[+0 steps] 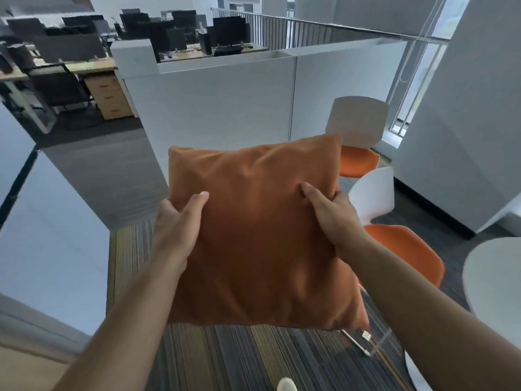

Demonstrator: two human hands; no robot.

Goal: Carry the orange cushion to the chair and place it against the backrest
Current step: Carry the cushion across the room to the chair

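The square orange cushion (259,232) hangs in front of me in mid-air, held flat-on above the striped carpet. My left hand (177,224) grips its left edge, thumb on the front face. My right hand (335,218) grips its right edge the same way. Right of the cushion stands a chair (403,246) with an orange seat and a white backrest, partly hidden by the cushion and my right arm. A second chair (358,122) of the same kind stands farther back by the partition.
A white round table (496,280) sits at the right edge. A white partition wall (225,108) runs across the middle, with office desks and monitors (174,32) behind it. A white wall panel (48,221) lines the left. Striped carpet (225,359) lies underfoot.
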